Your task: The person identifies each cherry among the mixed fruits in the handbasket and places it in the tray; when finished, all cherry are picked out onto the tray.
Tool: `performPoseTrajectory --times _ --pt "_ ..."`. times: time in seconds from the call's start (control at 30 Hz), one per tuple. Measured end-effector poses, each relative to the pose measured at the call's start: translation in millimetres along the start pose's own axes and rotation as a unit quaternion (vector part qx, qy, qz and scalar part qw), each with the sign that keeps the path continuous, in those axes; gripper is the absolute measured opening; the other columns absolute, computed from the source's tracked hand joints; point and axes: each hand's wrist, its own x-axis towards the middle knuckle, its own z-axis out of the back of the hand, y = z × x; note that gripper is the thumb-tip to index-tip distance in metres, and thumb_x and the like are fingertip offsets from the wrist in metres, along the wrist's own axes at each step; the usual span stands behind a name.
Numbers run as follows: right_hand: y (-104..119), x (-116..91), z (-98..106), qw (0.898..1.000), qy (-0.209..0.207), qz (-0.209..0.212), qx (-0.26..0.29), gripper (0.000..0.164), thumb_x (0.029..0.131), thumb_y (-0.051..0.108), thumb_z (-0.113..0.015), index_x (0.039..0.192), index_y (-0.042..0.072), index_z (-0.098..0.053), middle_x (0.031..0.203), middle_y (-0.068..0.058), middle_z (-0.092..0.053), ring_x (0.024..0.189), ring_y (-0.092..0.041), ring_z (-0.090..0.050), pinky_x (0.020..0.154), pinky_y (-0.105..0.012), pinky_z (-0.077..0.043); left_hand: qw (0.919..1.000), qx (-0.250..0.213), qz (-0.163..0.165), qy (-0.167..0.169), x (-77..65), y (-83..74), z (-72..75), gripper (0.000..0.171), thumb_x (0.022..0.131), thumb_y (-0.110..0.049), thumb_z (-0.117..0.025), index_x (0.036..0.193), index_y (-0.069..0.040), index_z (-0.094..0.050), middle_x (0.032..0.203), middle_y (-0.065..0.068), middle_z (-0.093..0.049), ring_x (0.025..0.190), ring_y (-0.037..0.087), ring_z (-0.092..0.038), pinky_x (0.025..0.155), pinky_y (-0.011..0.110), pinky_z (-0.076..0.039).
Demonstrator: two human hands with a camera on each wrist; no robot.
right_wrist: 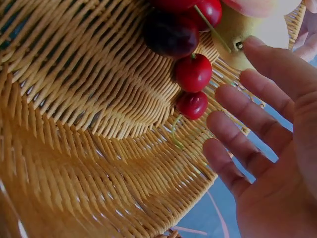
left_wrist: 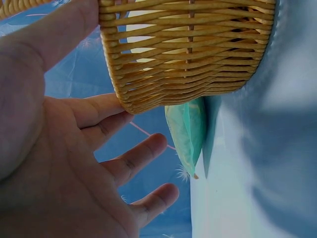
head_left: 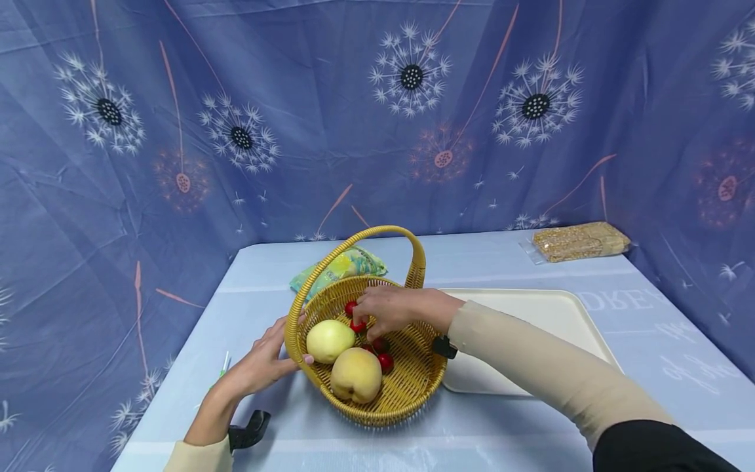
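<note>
On the worktop (head_left: 330, 452), the wicker basket (head_left: 415, 380) is touched at its rim by the left hand (head_left: 262, 364), its grip spread! Inside, 5 cherries (head_left: 386, 362), 4 red, 1 dark, are overhung by the right hand (head_left: 390, 308), its grip spread too! The pale yellow fruit (head_left: 329, 341) and peach (head_left: 356, 375) are nestled alongside; behind, a green packet (head_left: 360, 262) is partly hidden.

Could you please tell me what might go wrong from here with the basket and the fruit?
The left hand touches the basket at its rim without wrapping round it, so the basket might shift if bumped. The right hand reaches in close to the loose cherries and could knock or squash one. The peach lies right beside some cherries and might roll onto them.
</note>
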Motion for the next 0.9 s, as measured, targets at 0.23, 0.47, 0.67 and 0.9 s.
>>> performPoseTrajectory --times 0.23,0.47,0.67,0.9 --pt "-5.7 3.8 -2.8 1.000 -0.004 -0.005 0.016 0.033 0.085 0.036 -0.068 0.115 0.021 -0.065 0.108 0.004 -0.065 0.101 -0.012 -0.052 0.088 -0.029 -0.044 1.0000 0.003 -0.004 -0.002 0.9 0.1 0.0 0.081 0.082 -0.037 -0.071 0.147 -0.009 -0.033 0.150 0.016 -0.032 0.138 0.042 -0.026 0.100 0.070 -0.021" --pt "-7.7 9.4 -9.8 1.000 -0.009 -0.010 0.017 0.030 0.085 0.037 -0.068 0.111 0.021 -0.066 0.102 0.006 -0.064 0.095 -0.010 -0.054 0.084 -0.027 -0.045 1.0000 -0.001 -0.002 -0.001 1.6 0.7 -0.4 0.081 0.082 -0.039 -0.071 0.147 -0.010 -0.032 0.151 0.015 -0.031 0.139 0.041 -0.026 0.100 0.070 -0.020" --pt "-7.7 11.8 -15.0 0.999 0.001 -0.021 0.035 0.029 0.086 0.036 -0.068 0.111 0.022 -0.066 0.099 0.009 -0.064 0.091 -0.008 -0.053 0.083 -0.025 -0.044 0.9999 -0.014 0.004 0.002 1.6 0.4 -0.8 0.082 0.081 -0.038 -0.072 0.147 -0.010 -0.033 0.151 0.015 -0.030 0.140 0.040 -0.024 0.100 0.069 -0.019" --pt "-10.4 12.1 -14.9 0.994 0.054 -0.050 0.079 0.027 0.088 0.024 -0.065 0.115 0.024 -0.065 0.108 0.007 -0.066 0.100 -0.007 -0.059 0.088 -0.025 -0.048 0.9999 -0.012 0.007 0.002 0.8 0.3 0.7 0.081 0.081 -0.038 -0.072 0.147 -0.010 -0.033 0.151 0.015 -0.031 0.140 0.040 -0.024 0.099 0.068 -0.020"
